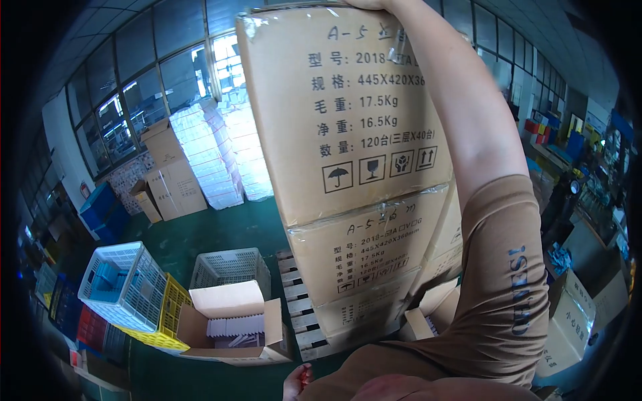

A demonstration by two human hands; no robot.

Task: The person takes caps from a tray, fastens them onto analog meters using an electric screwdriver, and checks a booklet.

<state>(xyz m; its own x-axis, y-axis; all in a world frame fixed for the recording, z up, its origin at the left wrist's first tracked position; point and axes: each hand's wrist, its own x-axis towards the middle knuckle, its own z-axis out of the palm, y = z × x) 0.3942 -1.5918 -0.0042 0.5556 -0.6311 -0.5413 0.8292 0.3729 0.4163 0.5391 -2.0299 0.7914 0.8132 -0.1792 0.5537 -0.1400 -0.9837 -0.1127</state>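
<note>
A tall stack of brown cardboard cartons stands before me, with the top carton (361, 113) tilted slightly and printed with black text and handling symbols. My right arm reaches up across its front. At its top edge is my right hand (366, 3), touching the carton, its fingers cut off by the frame. Beneath it sits a second, similarly printed carton (374, 247). Low in the view, my left hand (296, 383) is near my body with its fingers curled; a small red spot shows at them, too small to name.
The stack rests on a wooden pallet (304, 317). To the left are an open carton (231, 294) of white pieces, a grey crate (261, 267) and a white crate (110, 267) on a yellow crate (175, 304). Wrapped white stacks (207, 154) stand by the windows.
</note>
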